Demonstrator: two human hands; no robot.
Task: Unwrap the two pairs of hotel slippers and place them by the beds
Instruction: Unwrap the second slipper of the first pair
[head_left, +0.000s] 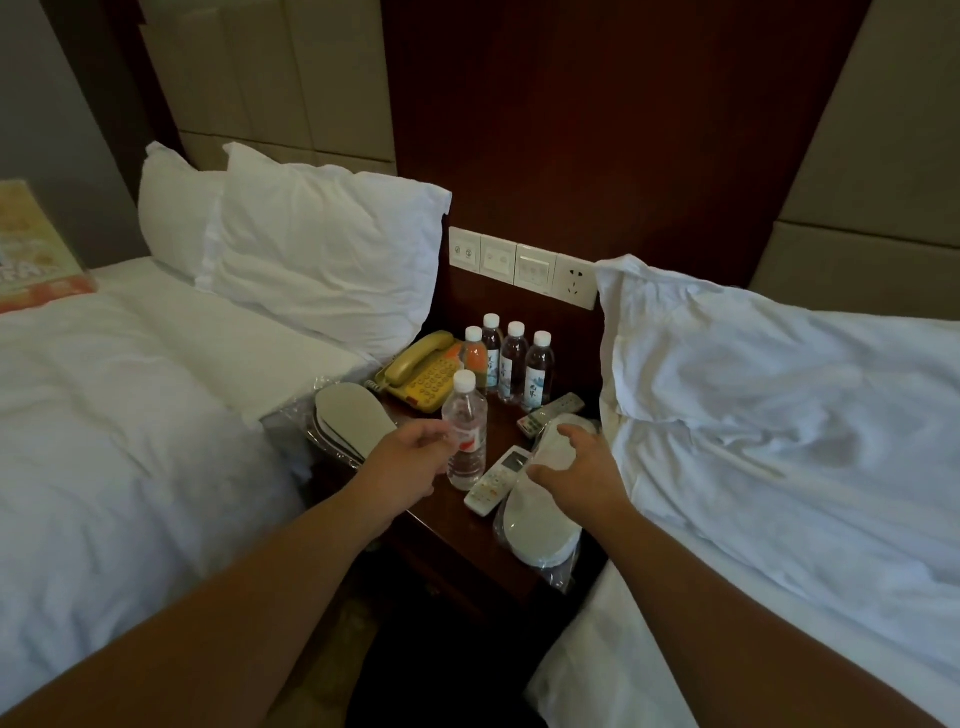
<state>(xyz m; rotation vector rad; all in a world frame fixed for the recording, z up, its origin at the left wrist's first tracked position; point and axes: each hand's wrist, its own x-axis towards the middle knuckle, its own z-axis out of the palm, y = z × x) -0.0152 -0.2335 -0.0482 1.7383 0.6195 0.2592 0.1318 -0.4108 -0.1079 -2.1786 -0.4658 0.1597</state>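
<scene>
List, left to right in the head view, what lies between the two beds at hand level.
Left wrapped slippers → left hand → clear water bottle → white remote → right wrapped slippers.

Left pair (355, 423), right pair (540, 512), plastic-wrapped

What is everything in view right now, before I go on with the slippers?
left slipper pack: one, grey soles, clear wrap, nightstand's left edge
right slipper pack: one, grey-white, clear wrap, nightstand's right edge
nightstand: one, dark wood, between beds
bottles: five, clear plastic, white caps; four at back, one in front
phone: one, yellow, back left
remotes: two, white, near right pack
switch panel: one, white, wall
beds: two, white, either side
left grip: beside front bottle, contact unclear
right grip: holds right slipper pack
</scene>
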